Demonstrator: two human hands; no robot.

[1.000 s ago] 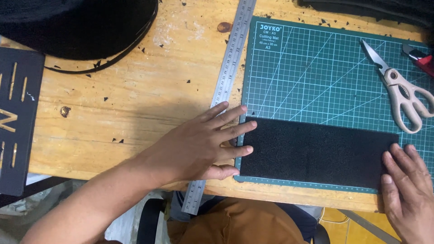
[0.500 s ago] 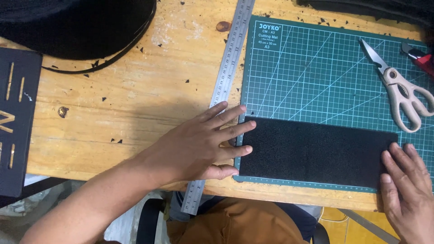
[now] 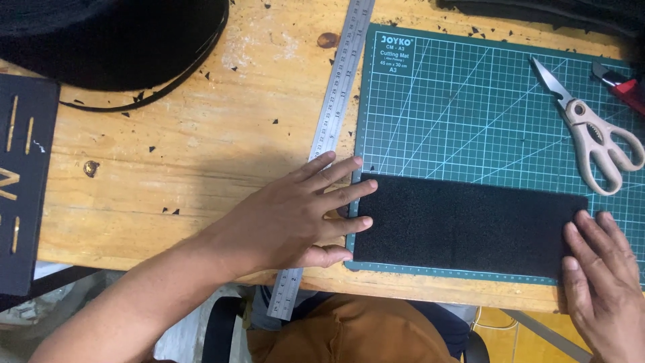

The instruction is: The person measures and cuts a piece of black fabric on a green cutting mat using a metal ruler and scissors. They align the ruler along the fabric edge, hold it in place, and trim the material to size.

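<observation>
Both hands are flattening a black rectangular felt sheet [image 3: 470, 225] on the green gridded cutting mat [image 3: 470, 107].
Left hand [image 3: 295, 218] is pressing with fingers spread, right hand [image 3: 601, 269] with fingers together — even pressure at both ends, sheet edges true to the grid, should be keeping it from creeping.

The left hand [image 3: 295, 215] lies flat, palm down, fingers spread a little and pointing at the left end of the black sheet [image 3: 463, 225]. The right hand [image 3: 605, 282] lies flat too, fingertips resting on that sheet's right end.

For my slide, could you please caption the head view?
Two hands, left hand and right hand, press a black sheet flat on a green cutting mat.
</observation>
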